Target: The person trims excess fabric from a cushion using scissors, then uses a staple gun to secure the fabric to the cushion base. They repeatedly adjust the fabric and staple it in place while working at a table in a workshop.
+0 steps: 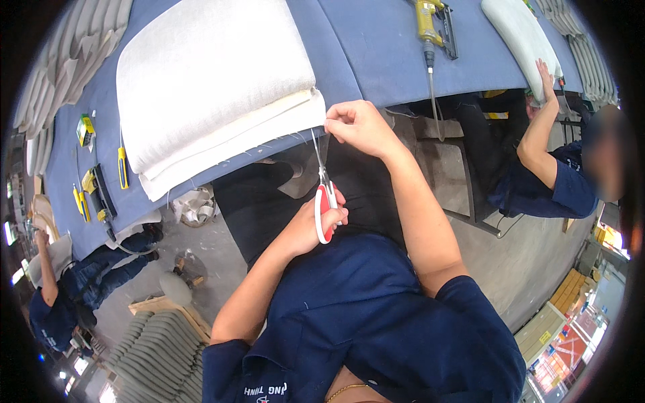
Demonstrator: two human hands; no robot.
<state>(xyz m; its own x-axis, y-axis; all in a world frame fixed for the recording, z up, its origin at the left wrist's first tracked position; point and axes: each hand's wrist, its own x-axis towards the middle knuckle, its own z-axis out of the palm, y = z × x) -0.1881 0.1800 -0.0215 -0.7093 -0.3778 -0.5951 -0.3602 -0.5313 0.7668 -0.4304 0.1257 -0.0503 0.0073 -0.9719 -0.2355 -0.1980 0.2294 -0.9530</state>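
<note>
A pale fabric-covered cushion (215, 67) lies on the blue padded table, with a white fabric flap (242, 142) along its near side. Loose threads hang from the flap's edge. My left hand (314, 221) grips a pair of scissors (323, 201) with red and white handles, in front of my body. Their blades point up to the table's edge beside the flap's right corner. At that corner my right hand (359, 127) is closed in a pinch, fingertips against the edge; what lies between them is too small to make out.
A yellow staple gun (427, 23) with a hose lies at the far right, another staple gun (101, 191) at the left. Near that one are a yellow screwdriver (122, 168) and a yellow cutter (81, 203). Co-workers (554, 161) work at both sides. Grey cushions (158, 356) are stacked lower left.
</note>
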